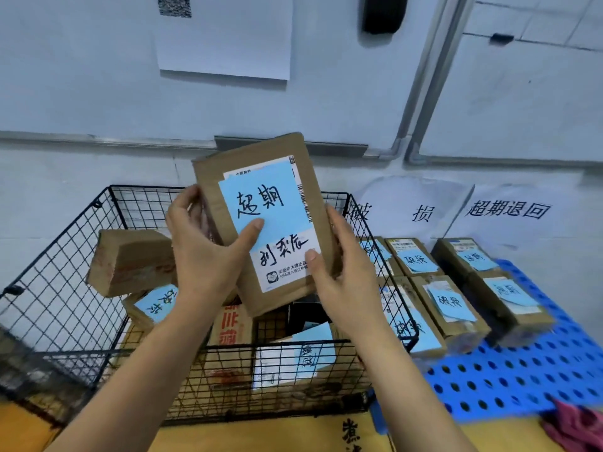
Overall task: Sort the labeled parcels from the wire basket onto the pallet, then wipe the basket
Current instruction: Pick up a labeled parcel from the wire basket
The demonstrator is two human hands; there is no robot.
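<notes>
I hold a flat brown cardboard parcel (261,177) upright above the black wire basket (58,262); a blue handwritten note and a white shipping label cover its front. My left hand (202,252) grips its left edge with the thumb across the blue note. My right hand (342,265) grips its right edge, thumb on the white label. Several more parcels (130,262) with blue notes lie in the basket. The blue perforated pallet (528,373) to the right carries several labeled parcels (450,305) in rows.
Two paper signs (509,210) with printed characters hang on the wall behind the pallet. A dark red cloth (577,425) lies at the pallet's near right corner. Basket and pallet rest on a yellow surface (261,438). A white sheet (225,34) hangs on the wall above.
</notes>
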